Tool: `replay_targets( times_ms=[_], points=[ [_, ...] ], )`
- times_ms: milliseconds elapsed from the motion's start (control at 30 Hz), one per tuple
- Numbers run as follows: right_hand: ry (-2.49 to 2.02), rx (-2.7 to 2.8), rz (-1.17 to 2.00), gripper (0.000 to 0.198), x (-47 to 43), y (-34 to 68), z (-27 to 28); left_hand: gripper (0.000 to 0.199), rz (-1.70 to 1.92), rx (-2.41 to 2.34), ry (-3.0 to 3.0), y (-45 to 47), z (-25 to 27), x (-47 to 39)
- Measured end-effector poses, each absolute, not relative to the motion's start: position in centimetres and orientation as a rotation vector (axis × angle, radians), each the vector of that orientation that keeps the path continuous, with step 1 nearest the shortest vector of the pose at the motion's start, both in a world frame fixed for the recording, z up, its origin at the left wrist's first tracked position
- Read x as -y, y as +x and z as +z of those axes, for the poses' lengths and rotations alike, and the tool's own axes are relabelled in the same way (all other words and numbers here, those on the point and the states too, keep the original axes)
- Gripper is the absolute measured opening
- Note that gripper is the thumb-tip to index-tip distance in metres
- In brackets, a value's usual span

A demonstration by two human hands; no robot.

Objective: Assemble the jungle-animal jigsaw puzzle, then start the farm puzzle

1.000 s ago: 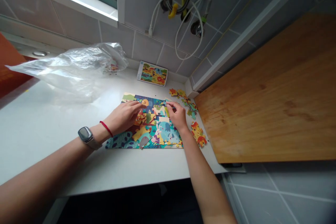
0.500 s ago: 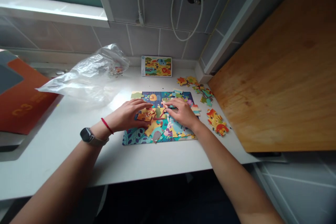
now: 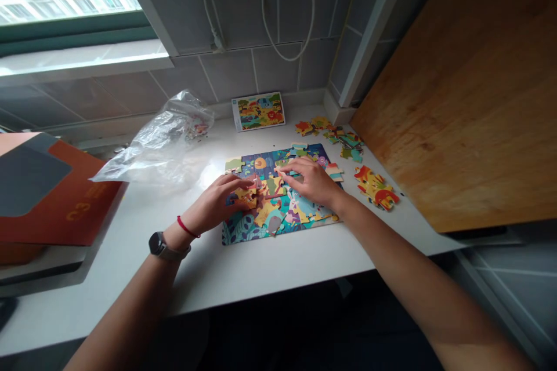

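Note:
My left hand (image 3: pixel 217 204) is closed on an orange-yellow puzzle piece (image 3: pixel 248 197), gripped at its left side between thumb and fingers. Beside that piece lies a yellow-green puzzle section (image 3: pixel 272 187), with a small gap between them. My right hand (image 3: pixel 312 178) pinches at the section's upper right; a small puzzle piece seems to be between its thumb and fingertips, mostly hidden. Both hands are over a dark-blue and teal picture board (image 3: pixel 243 236). More loose pieces lie on it, among them a yellow and grey section (image 3: pixel 270 217) near its front.
Joined pieces (image 3: pixel 376 188) and a heap of loose pieces (image 3: pixel 346 142) lie to the right. A picture card (image 3: pixel 259 111) leans at the back wall. A clear plastic bag (image 3: pixel 156 139) and an orange box (image 3: pixel 56 197) are at left. A wooden panel (image 3: pixel 470 104) bounds the right side.
The camera view has tilted and shifted. My left hand has drawn its orange-yellow piece slightly left, away from the middle section. My right hand keeps its pinch in nearly the same place on the board.

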State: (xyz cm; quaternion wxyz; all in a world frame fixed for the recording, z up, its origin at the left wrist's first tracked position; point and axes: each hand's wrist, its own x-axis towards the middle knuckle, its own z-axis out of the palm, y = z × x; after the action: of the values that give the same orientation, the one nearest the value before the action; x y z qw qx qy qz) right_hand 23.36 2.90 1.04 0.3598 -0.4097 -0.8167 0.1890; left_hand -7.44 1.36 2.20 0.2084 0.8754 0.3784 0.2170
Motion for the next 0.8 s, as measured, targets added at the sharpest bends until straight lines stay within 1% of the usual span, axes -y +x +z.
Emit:
replay_targets(
  times_ms=[133,233,267,333,400,433,500,633,733,800],
  points=[
    [-1.08,2.148,0.518,0.018,-2.4,23.2,1.5,0.029,0.786,-1.074,2.368,-7.8,2.2,-0.7],
    [-1.039,2.237,0.641,0.018,-1.4,22.6,2.1,0.028,0.882,-1.114,2.221,-7.4,2.2,-0.4],
    [-1.014,2.299,0.696,0.022,-0.9,22.3,2.3,0.028,0.904,-1.132,2.145,-7.2,2.2,-0.3],
    [-0.979,2.443,0.766,0.041,0.1,21.6,2.7,0.03,0.942,-1.179,1.953,-6.8,2.1,-0.1],
    [-1.003,2.542,0.76,0.061,1.0,21.0,2.9,0.031,0.966,-1.214,1.752,-6.4,1.9,0.0],
    [-1.03,2.563,0.749,0.065,1.3,20.7,3.0,0.031,0.976,-1.225,1.667,-6.3,1.9,0.0],
    [-1.072,2.572,0.766,0.066,1.6,20.4,3.1,0.034,1.001,-1.235,1.545,-6.0,1.9,0.0],
    [-1.131,2.527,0.862,0.056,1.6,20.0,3.1,0.04,1.015,-1.226,1.417,-5.7,2.2,0.1],
    [-1.162,2.494,0.876,0.048,1.8,19.8,3.1,0.04,0.978,-1.21,1.382,-5.6,2.4,0.3],
    [-1.159,2.479,0.867,0.048,2.0,19.7,3.1,0.04,0.956,-1.206,1.37,-5.6,2.5,0.3]
  ],
)
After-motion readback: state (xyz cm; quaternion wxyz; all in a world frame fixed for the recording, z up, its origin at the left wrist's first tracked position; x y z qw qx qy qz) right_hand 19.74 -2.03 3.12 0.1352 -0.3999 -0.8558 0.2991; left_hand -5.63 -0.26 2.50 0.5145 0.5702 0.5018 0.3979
